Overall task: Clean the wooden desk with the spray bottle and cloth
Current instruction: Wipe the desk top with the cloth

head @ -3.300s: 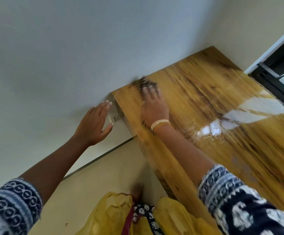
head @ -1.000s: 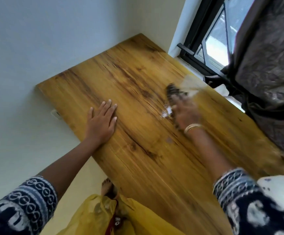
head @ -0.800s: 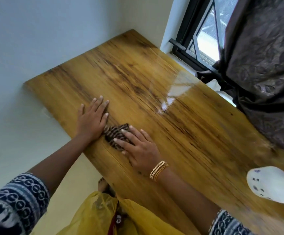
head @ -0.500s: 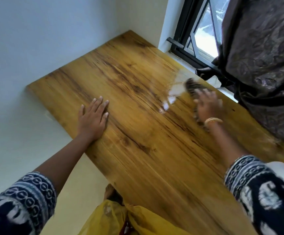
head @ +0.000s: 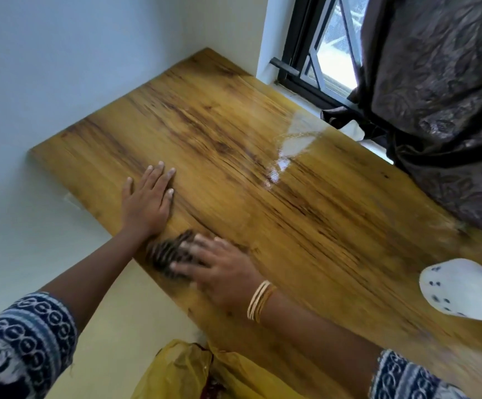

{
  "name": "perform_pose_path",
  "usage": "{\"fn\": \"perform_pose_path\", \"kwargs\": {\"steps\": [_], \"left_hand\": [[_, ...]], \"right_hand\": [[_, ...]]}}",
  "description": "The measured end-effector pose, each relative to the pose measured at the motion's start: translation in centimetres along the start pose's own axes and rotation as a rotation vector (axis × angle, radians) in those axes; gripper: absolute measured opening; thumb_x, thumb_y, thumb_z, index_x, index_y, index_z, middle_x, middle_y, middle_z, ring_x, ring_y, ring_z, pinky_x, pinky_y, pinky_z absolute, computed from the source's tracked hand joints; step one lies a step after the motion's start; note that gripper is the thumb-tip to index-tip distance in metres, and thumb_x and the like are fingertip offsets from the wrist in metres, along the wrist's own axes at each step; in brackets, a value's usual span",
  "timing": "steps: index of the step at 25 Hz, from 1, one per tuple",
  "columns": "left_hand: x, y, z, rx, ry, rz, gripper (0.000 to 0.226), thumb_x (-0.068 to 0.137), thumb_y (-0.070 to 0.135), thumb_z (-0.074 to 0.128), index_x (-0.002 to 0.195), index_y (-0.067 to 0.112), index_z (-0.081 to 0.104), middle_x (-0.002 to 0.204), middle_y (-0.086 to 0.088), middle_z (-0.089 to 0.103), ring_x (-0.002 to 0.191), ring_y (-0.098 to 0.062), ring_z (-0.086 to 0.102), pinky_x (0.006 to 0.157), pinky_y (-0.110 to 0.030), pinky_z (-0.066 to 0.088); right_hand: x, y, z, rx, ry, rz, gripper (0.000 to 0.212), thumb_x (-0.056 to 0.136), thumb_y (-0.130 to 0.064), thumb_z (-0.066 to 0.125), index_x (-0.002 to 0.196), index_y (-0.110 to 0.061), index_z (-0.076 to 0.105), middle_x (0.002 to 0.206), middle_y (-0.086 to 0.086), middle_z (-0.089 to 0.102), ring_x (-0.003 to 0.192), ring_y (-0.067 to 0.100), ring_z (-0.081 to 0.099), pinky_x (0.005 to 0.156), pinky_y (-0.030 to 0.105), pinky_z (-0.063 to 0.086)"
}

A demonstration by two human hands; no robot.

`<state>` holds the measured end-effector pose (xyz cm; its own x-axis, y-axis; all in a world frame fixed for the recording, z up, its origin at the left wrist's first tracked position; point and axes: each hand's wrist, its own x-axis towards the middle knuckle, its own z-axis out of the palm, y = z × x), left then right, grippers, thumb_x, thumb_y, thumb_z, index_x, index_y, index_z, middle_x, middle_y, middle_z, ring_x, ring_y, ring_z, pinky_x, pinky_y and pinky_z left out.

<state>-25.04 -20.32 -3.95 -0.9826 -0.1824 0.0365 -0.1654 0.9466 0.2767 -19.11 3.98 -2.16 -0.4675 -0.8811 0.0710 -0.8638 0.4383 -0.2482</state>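
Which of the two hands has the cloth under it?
The right hand, the one with gold bangles on its wrist, presses the dark striped cloth at the wooden desk's near edge. The left hand lies flat on bare wood.

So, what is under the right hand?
A dark striped cloth lies under the right hand on the wooden desk. Its part under the palm is hidden.

Dark curtain (head: pixel 435 105) beside black-framed window (head: pixel 314 67)

surface: wooden desk (head: pixel 306 214) | laid on it: striped cloth (head: pixel 166 251), white object (head: pixel 461 295), left hand (head: pixel 147 203) laid flat
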Motion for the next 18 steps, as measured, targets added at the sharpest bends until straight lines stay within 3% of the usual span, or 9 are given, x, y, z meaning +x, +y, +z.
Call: {"fn": "perform_pose_path", "kwargs": {"steps": [2, 4, 7, 9, 11, 13, 15, 18], "left_hand": [[0.0, -0.1, 0.0, 0.004, 0.000, 0.006, 0.058, 0.097, 0.044, 0.017, 0.153, 0.030, 0.024, 0.163, 0.004, 0.017, 0.150, -0.016, 0.012, 0.117, -0.051, 0.008], [0.0, -0.1, 0.1, -0.002, -0.005, 0.005, 0.056, 0.099, 0.043, 0.019, 0.154, 0.030, 0.024, 0.163, 0.004, 0.017, 0.150, -0.016, 0.012, 0.118, -0.051, 0.007], [-0.1, 0.0, 0.3, 0.016, 0.002, -0.007, 0.050, 0.104, 0.037, 0.024, 0.154, 0.031, 0.022, 0.163, 0.003, 0.016, 0.151, -0.017, 0.010, 0.119, -0.050, 0.005], [-0.2, 0.1, 0.2, 0.019, 0.009, -0.018, 0.050, 0.105, 0.036, 0.026, 0.154, 0.031, 0.022, 0.163, 0.003, 0.016, 0.151, -0.017, 0.011, 0.119, -0.050, 0.006], [0.0, 0.3, 0.2, 0.021, 0.010, -0.019, 0.050, 0.104, 0.036, 0.026, 0.154, 0.031, 0.023, 0.163, 0.004, 0.016, 0.151, -0.016, 0.011, 0.119, -0.049, 0.006], [0.0, 0.3, 0.2, 0.023, 0.005, -0.016, 0.050, 0.104, 0.036, 0.025, 0.154, 0.031, 0.022, 0.163, 0.003, 0.017, 0.150, -0.017, 0.011, 0.119, -0.050, 0.006], [0.0, 0.3, 0.1, 0.024, 0.009, -0.010, 0.051, 0.104, 0.036, 0.024, 0.154, 0.030, 0.023, 0.163, 0.003, 0.017, 0.150, -0.017, 0.011, 0.119, -0.051, 0.007], [0.1, 0.1, 0.1, 0.022, 0.006, -0.009, 0.051, 0.103, 0.037, 0.023, 0.153, 0.029, 0.024, 0.163, 0.003, 0.018, 0.150, -0.017, 0.013, 0.118, -0.051, 0.009]], "right_hand": [[-0.6, 1.4, -0.3, -0.040, -0.069, -0.200, 0.045, 0.097, -0.040, 0.044, 0.141, -0.038, 0.040, 0.153, 0.000, 0.036, 0.144, 0.025, 0.026, 0.117, 0.046, 0.021], [0.2, 7.0, -2.1, -0.160, 0.021, -0.083, 0.044, 0.097, -0.037, 0.043, 0.141, -0.038, 0.040, 0.152, -0.002, 0.037, 0.142, 0.023, 0.029, 0.116, 0.045, 0.023], [-0.2, 20.3, -5.4, -0.314, 0.220, 0.501, 0.043, 0.096, -0.028, 0.040, 0.139, -0.031, 0.042, 0.144, 0.004, 0.046, 0.125, 0.028, 0.046, 0.099, 0.048, 0.041], [-2.1, 27.0, -7.2, -0.219, 0.259, 0.891, 0.044, 0.097, -0.031, 0.041, 0.141, -0.029, 0.041, 0.148, 0.008, 0.041, 0.133, 0.033, 0.038, 0.105, 0.052, 0.034], [-2.0, 28.1, -7.4, -0.122, 0.317, 1.123, 0.045, 0.098, -0.033, 0.042, 0.143, -0.027, 0.042, 0.150, 0.009, 0.038, 0.139, 0.033, 0.031, 0.110, 0.052, 0.029], [0.6, 23.6, -6.5, -0.185, 0.336, 1.046, 0.045, 0.097, -0.032, 0.041, 0.141, -0.024, 0.044, 0.145, 0.012, 0.044, 0.131, 0.034, 0.041, 0.103, 0.051, 0.038], [3.1, 15.8, -4.8, -0.201, 0.321, 0.695, 0.043, 0.095, -0.031, 0.038, 0.137, -0.025, 0.046, 0.140, 0.011, 0.049, 0.121, 0.032, 0.050, 0.094, 0.048, 0.045], [2.7, 2.7, -1.1, -0.058, 0.116, 0.173, 0.043, 0.095, -0.036, 0.045, 0.137, -0.032, 0.046, 0.146, 0.005, 0.045, 0.135, 0.028, 0.039, 0.110, 0.047, 0.033]]}}
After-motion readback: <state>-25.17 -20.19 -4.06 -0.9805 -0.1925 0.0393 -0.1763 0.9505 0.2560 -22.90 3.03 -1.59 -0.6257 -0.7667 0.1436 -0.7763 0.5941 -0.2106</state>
